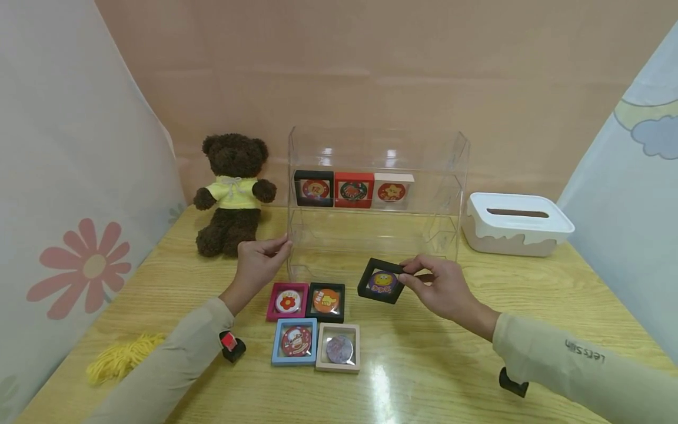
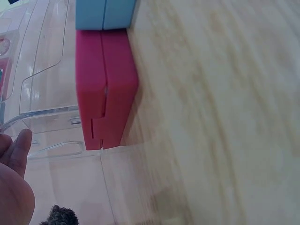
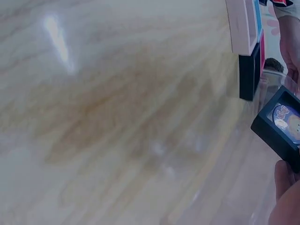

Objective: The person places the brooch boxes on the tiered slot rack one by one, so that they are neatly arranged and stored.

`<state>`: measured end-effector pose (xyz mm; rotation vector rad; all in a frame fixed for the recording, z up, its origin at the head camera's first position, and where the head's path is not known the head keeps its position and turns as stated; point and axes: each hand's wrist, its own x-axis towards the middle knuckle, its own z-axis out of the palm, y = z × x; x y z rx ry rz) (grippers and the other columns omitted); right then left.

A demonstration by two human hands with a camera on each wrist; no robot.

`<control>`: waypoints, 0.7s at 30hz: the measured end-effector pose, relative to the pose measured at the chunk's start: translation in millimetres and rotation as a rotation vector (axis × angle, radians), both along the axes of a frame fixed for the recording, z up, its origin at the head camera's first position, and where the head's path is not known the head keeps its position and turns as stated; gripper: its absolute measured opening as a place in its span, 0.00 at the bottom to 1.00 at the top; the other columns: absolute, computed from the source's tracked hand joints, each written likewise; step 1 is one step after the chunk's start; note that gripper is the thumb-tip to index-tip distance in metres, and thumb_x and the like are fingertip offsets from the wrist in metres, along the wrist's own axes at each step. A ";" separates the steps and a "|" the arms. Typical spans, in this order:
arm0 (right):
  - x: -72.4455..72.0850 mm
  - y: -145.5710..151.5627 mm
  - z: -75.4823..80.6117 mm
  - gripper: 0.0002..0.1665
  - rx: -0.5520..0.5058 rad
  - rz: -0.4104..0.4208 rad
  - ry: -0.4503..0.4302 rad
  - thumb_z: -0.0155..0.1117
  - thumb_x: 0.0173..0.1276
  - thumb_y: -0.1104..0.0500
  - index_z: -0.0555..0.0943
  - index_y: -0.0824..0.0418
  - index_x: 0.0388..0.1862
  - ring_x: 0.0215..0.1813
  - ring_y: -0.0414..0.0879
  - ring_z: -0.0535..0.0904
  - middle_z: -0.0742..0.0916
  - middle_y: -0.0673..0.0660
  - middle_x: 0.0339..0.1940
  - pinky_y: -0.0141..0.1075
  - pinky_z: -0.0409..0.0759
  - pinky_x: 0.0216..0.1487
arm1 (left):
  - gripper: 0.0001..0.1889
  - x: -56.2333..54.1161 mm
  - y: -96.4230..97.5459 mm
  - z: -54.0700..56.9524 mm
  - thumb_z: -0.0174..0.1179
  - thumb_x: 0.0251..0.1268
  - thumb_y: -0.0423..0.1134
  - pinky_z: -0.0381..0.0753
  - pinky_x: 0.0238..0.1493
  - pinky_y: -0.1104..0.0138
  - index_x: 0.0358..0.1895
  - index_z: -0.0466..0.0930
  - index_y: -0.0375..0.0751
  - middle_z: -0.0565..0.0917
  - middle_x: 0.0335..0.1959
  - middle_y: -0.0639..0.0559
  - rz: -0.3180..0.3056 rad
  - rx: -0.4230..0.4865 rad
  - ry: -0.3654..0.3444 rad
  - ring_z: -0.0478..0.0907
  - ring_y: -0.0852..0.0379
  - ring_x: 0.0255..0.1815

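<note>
My right hand [image 1: 439,288] pinches a black square display frame [image 1: 365,287] by its right corner, tilted, in front of the clear acrylic shelf rack. Inside that frame sits a round purple badge [image 1: 382,282] with a yellow figure. At the rack's left front edge, my left hand [image 1: 259,262] holds the clear acrylic shelf rack [image 1: 371,242] between thumb and fingers. On the rack's middle tier stand a black frame [image 1: 298,200], a red frame [image 1: 354,204] and a white frame [image 1: 410,178], side by side, each with a round badge.
Between my arms lie a magenta frame [image 1: 272,307], another black frame [image 1: 341,306], a blue frame [image 1: 278,347] and a beige frame [image 1: 339,368]. A brown teddy bear [image 1: 233,156] sits left of the rack, a white-topped tissue box [image 1: 519,221] right. Yellow yarn [image 1: 124,356] lies near my left sleeve.
</note>
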<state>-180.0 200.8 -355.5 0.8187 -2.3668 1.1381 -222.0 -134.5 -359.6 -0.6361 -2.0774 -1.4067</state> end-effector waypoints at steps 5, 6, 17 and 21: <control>-3.8 11.0 9.2 0.11 0.033 -0.044 0.040 0.70 0.55 0.74 0.80 0.60 0.27 0.36 0.50 0.85 0.87 0.58 0.37 0.30 0.82 0.31 | 0.08 0.4 0.5 0.8 0.63 0.56 0.21 0.80 0.27 0.75 0.40 0.82 0.21 0.83 0.31 0.35 -0.009 0.008 -0.012 0.84 0.43 0.27; -4.5 13.0 11.4 0.11 0.036 -0.052 0.052 0.70 0.54 0.74 0.80 0.61 0.27 0.36 0.50 0.85 0.87 0.58 0.37 0.30 0.82 0.30 | 0.08 0.4 0.6 0.9 0.63 0.56 0.21 0.80 0.28 0.75 0.40 0.82 0.21 0.83 0.31 0.35 -0.010 0.007 -0.011 0.83 0.43 0.27; -11.2 32.1 31.2 0.12 0.075 -0.094 0.146 0.70 0.53 0.76 0.81 0.68 0.36 0.34 0.49 0.83 0.86 0.57 0.34 0.25 0.80 0.34 | 0.08 1.4 -0.3 2.3 0.63 0.56 0.21 0.80 0.29 0.75 0.40 0.82 0.22 0.83 0.32 0.34 -0.022 0.006 -0.014 0.83 0.43 0.28; -16.1 36.4 36.2 0.11 0.070 -0.095 0.178 0.70 0.52 0.77 0.82 0.69 0.33 0.35 0.50 0.84 0.87 0.59 0.35 0.23 0.79 0.35 | 0.08 2.8 -0.5 1.9 0.63 0.56 0.20 0.80 0.29 0.75 0.40 0.82 0.23 0.83 0.32 0.34 -0.016 0.000 -0.014 0.83 0.42 0.28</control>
